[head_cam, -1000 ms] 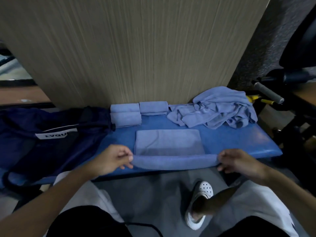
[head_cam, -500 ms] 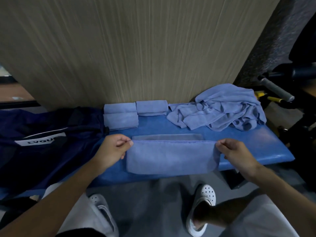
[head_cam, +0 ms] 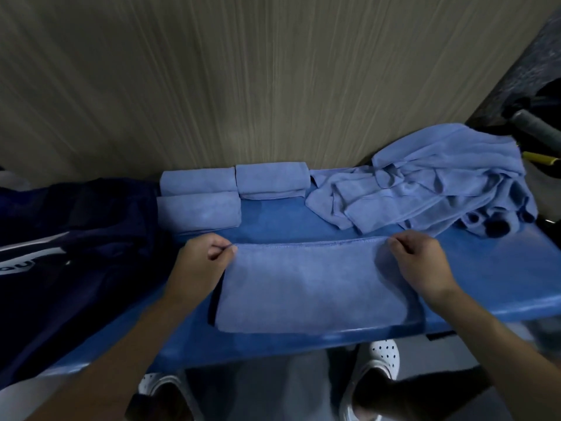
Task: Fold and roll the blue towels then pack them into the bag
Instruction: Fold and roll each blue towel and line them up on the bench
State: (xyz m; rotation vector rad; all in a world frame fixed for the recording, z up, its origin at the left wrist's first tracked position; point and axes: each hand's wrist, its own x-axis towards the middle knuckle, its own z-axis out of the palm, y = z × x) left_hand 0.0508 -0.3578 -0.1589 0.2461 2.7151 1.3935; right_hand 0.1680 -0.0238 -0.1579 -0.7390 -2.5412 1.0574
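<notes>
At the middle of the blue desk [head_cam: 485, 262] lies a folded towel [head_cam: 315, 287], a flat blue rectangle with its long side running left to right and its near edge close to the desk's front lip. Its stitched far edge faces the wall. The left hand [head_cam: 200, 262] pinches the far left corner between thumb and curled fingers. The right hand [head_cam: 422, 262] pinches the far right corner the same way, knuckles up. Both forearms reach in from the near side, one on each flank of the towel.

Behind it, at the back left of the desk, sit three rolled towels [head_cam: 198, 212]: two lie one behind the other, touching, and the third is just beside the rear one, against the wall panel. At the back right a pile of loose towels [head_cam: 431, 183] lies crumpled, its near edge close to the right hand.

To the left a dark navy bag [head_cam: 91, 238] lies slumped against the desk's end, with a white label [head_cam: 27, 259] on its side. A wood-grain panel [head_cam: 243, 71] stands behind the desk. At the far right are a grey handle [head_cam: 534, 129] and a yellow bar [head_cam: 540, 158]. Below the desk's front edge show two white perforated shoes [head_cam: 382, 357].
</notes>
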